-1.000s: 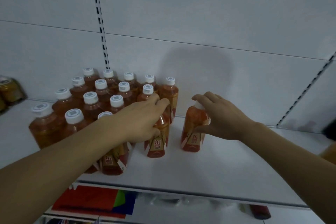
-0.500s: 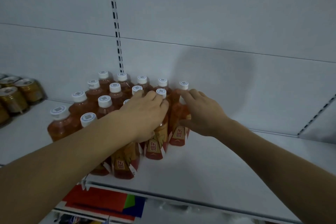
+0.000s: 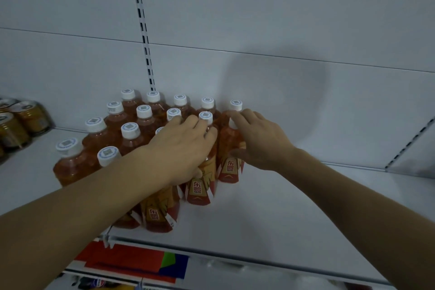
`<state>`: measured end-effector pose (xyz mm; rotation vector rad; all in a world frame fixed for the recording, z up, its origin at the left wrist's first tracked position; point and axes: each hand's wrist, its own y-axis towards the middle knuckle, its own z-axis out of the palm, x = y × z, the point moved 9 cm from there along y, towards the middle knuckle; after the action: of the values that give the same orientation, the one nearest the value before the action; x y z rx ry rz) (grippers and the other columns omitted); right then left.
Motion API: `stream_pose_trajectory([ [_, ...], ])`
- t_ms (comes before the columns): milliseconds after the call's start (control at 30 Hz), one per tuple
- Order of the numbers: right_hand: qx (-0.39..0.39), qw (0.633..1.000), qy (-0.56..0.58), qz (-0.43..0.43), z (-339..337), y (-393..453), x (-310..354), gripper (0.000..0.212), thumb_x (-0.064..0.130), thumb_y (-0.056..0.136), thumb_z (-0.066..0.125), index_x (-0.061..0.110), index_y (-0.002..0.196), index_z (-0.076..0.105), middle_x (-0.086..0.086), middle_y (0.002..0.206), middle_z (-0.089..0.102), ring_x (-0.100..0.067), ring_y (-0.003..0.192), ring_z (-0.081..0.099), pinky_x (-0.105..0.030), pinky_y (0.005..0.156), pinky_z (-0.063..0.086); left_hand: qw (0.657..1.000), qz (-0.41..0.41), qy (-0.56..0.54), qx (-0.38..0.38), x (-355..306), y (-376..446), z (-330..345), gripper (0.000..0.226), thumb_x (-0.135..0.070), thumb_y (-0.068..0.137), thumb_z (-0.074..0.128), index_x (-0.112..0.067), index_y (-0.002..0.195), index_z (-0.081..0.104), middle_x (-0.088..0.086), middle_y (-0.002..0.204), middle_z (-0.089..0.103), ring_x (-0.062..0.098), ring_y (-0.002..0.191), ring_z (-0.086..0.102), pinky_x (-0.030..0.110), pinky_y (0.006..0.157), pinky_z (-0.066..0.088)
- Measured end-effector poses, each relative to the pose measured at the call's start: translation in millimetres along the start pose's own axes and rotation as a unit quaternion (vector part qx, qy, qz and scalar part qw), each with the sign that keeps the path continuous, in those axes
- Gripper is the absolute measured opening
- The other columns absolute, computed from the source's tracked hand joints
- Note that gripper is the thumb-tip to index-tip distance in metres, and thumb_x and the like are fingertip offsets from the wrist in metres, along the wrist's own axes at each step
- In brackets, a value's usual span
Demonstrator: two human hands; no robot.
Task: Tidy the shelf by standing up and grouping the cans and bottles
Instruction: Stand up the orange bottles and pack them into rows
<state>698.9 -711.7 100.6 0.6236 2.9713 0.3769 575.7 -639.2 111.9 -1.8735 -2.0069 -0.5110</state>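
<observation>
White shelf (image 3: pixel 294 207); end bottle (image 3: pixel 229 148) in right hand (image 3: pixel 261 141).

This looks like a shop. A white metal shelf (image 3: pixel 294 207) has a plain back panel and a slotted upright (image 3: pixel 143 26), many identical bottles (image 3: pixel 131 139) stand in rows, cans (image 3: pixel 21 120) sit at the left, and coloured price strips (image 3: pixel 131 261) hang below.
</observation>
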Motion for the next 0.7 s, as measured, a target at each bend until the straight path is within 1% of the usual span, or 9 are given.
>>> stream_pose_trajectory([
  [67, -0.001, 1.0, -0.004, 0.006, 1, -1, 0, 0.099, 0.057, 0.084, 0.082, 0.025, 0.162, 0.03, -0.003, 0.152, 0.047, -0.029, 0.132, 0.052, -0.043, 0.095, 0.055, 1.0, -0.002, -0.002, -0.001, -1, 0, -1, 0.097, -0.065, 0.088, 0.07, -0.012, 0.156, 0.027, 0.011, 0.145, 0.043, 0.029, 0.127, 0.043, 0.048, 0.107, 0.043],
  [167, -0.003, 1.0, -0.012, 0.014, 2, -3, 2, 0.101, 0.057, 0.084, 0.082, 0.025, 0.163, 0.027, -0.003, 0.151, 0.047, -0.029, 0.131, 0.052, -0.043, 0.099, 0.053, 1.0, -0.005, -0.025, -0.009, 0, -3, -3, 0.105, -0.065, 0.088, 0.07, -0.016, 0.162, 0.014, 0.011, 0.151, 0.036, 0.029, 0.131, 0.041, 0.048, 0.109, 0.042],
  [233, -0.004, 1.0, -0.013, 0.018, 2, -6, 4, 0.105, 0.057, 0.086, 0.081, 0.024, 0.166, 0.021, -0.004, 0.156, 0.044, -0.03, 0.137, 0.049, -0.045, 0.107, 0.05, 0.999, -0.008, -0.04, -0.016, 1, -4, -3, 0.112, -0.066, 0.087, 0.07, -0.02, 0.164, 0.003, 0.01, 0.156, 0.031, 0.03, 0.135, 0.038, 0.048, 0.112, 0.04],
  [300, -0.008, 1.0, -0.019, 0.02, 0, -13, 4, 0.109, 0.063, 0.088, 0.076, 0.021, 0.168, 0.014, -0.006, 0.163, 0.039, -0.031, 0.146, 0.043, -0.048, 0.117, 0.044, 0.998, -0.005, -0.056, -0.017, 1, -5, -3, 0.119, -0.067, 0.086, 0.072, -0.023, 0.164, -0.006, 0.009, 0.162, 0.023, 0.031, 0.143, 0.031, 0.05, 0.116, 0.036],
  [400, -0.024, 0.998, -0.05, 0.022, -10, -30, 1, 0.104, 0.069, 0.093, 0.064, 0.019, 0.169, 0.013, -0.008, 0.167, 0.035, -0.032, 0.152, 0.037, -0.05, 0.123, 0.038, 0.997, 0.004, -0.069, -0.019, -2, -4, -6, 0.124, -0.073, 0.084, 0.069, -0.023, 0.165, -0.011, 0.008, 0.169, 0.01, 0.031, 0.154, 0.016, 0.053, 0.123, 0.028],
  [467, -0.02, 0.996, -0.08, 0.027, -15, -44, -5, 0.098, 0.069, 0.096, 0.059, 0.018, 0.169, 0.018, -0.01, 0.169, 0.035, -0.034, 0.155, 0.034, -0.051, 0.125, 0.035, 0.996, 0.002, -0.081, -0.027, -4, 0, -11, 0.12, -0.072, 0.086, 0.066, -0.021, 0.166, -0.008, 0.007, 0.168, 0.014, 0.031, 0.153, 0.019, 0.051, 0.122, 0.029],
  [567, 0.006, 0.991, -0.13, 0.038, -19, -69, -18, 0.092, 0.068, 0.097, 0.048, 0.014, 0.168, 0.026, -0.016, 0.17, 0.034, -0.038, 0.158, 0.031, -0.054, 0.127, 0.032, 0.995, -0.006, -0.082, -0.055, -13, 6, -24, 0.11, -0.071, 0.088, 0.064, -0.018, 0.165, 0.006, 0.006, 0.158, 0.033, 0.03, 0.142, 0.034, 0.046, 0.114, 0.038],
  [633, 0.023, 0.985, -0.163, 0.043, -22, -88, -28, 0.088, 0.066, 0.099, 0.048, 0.012, 0.167, 0.029, -0.017, 0.17, 0.033, -0.039, 0.159, 0.028, -0.054, 0.129, 0.029, 0.994, 0.001, -0.078, -0.077, -24, 11, -35, 0.104, -0.072, 0.088, 0.063, -0.017, 0.163, 0.016, 0.005, 0.155, 0.038, 0.029, 0.138, 0.038, 0.047, 0.112, 0.039],
  [700, 0.028, 0.981, -0.184, 0.047, -28, -109, -40, 0.085, 0.064, 0.099, 0.051, 0.01, 0.164, 0.037, -0.019, 0.168, 0.037, -0.04, 0.159, 0.029, -0.056, 0.128, 0.029, 0.993, 0.012, -0.082, -0.086, -41, 18, -45, 0.098, -0.072, 0.09, 0.059, -0.018, 0.162, 0.021, 0.005, 0.158, 0.038, 0.03, 0.141, 0.036, 0.049, 0.115, 0.036],
])
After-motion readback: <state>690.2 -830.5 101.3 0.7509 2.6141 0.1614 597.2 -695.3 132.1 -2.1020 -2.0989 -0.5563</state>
